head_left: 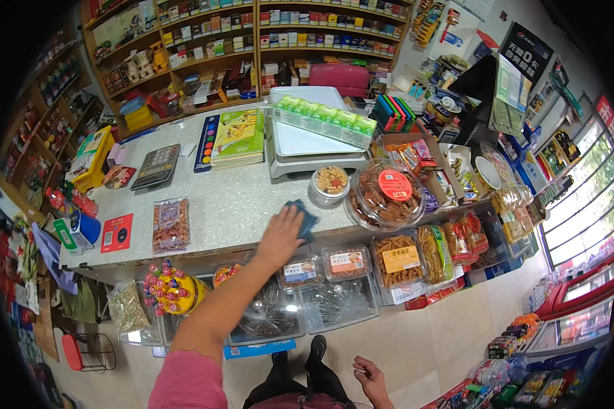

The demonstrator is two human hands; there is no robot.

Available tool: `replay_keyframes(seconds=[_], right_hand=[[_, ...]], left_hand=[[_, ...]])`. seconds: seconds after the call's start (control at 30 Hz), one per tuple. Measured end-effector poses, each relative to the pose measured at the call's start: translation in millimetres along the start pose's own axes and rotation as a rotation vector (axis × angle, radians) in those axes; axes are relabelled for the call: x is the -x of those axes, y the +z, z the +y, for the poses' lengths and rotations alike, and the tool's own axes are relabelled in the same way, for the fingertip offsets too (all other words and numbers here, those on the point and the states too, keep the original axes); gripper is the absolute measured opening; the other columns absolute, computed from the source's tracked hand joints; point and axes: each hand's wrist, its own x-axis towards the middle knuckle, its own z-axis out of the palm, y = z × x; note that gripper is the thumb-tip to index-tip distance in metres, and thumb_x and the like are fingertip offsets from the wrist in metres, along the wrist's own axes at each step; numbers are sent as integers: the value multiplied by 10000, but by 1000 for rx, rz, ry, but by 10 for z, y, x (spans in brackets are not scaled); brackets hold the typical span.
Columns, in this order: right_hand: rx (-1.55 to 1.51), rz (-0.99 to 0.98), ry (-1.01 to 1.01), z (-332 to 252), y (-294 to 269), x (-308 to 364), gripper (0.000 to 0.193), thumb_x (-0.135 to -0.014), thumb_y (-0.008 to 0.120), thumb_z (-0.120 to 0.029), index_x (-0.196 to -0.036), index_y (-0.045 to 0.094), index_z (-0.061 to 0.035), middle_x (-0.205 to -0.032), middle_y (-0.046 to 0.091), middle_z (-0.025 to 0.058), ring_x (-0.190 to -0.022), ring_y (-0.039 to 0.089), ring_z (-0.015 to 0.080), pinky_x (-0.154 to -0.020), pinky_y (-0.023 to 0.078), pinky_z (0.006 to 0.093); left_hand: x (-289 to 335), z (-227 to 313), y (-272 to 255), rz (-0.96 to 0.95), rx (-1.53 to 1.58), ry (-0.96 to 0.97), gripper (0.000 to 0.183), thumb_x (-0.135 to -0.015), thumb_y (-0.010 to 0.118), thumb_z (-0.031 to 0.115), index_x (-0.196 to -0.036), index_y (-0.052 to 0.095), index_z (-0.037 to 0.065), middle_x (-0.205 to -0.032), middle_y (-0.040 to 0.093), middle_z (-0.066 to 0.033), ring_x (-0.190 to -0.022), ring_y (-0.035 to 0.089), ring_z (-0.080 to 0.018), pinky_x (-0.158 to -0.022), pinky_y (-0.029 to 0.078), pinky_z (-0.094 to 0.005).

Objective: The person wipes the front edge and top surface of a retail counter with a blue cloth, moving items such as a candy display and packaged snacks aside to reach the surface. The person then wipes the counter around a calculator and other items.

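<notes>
My left hand [281, 235] reaches across the front of a speckled pale counter [228, 194] and presses on a folded dark blue cloth [305, 221], its fingers closed over the cloth's left part. Just right of the cloth stands a clear round tub of nuts [331, 183]. Beyond that tub is a larger clear round container of brown snacks [387, 194] with a red label. Low by my body, my right hand [370, 380] hangs over the floor, its fingers loosely bent and apart with nothing in them.
A scale [320, 163] carries a long pack of green-topped goods [320, 119]. Left of it lie booklets [235, 140], a calculator [157, 167] and a snack bag [171, 225]. Clear bins [341, 307] and a yellow lollipop stand [175, 290] line the counter's front.
</notes>
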Motion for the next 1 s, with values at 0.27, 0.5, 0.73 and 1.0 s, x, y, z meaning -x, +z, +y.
replay_keyframes(seconds=[0.27, 0.5, 0.73, 1.0], right_hand=[[42, -18, 0, -116, -119, -193, 382, -865, 636, 13, -1245, 602, 1, -1274, 612, 131, -1097, 632, 209, -880, 514, 297], [80, -69, -24, -195, -68, -356, 371, -877, 643, -16, -1245, 603, 3, -1215, 633, 116, -1074, 639, 203, -880, 518, 299], [106, -186, -18, -305, 323, -359, 366, -898, 643, -43, -1259, 596, 1, -1142, 662, 108, -1061, 639, 175, -894, 506, 285], [207, -203, -55, -222, 504, -385, 350, -878, 673, -80, -1222, 636, -25, -1074, 688, 122, -987, 660, 169, -852, 520, 284]], left_hand=[[-316, 396, 199, 82, 82, -34, 717, -844, 685, 343, -1424, 404, 29, -1490, 385, -214, -1383, 365, -349, -1138, 301, -472], [304, -233, -114, 29, 51, -13, 629, -859, 667, 224, -1419, 421, 79, -1512, 376, -154, -1403, 354, -303, -1144, 299, -467], [1109, -907, -505, 4, 88, -205, 591, -830, 660, 112, -1386, 462, 84, -1467, 435, -148, -1365, 407, -298, -1129, 328, -448], [1601, -1157, -1327, 402, 1624, -673, 601, -748, 579, -63, -1335, 550, 65, -1247, 607, -71, -1197, 550, -223, -1038, 445, -351]])
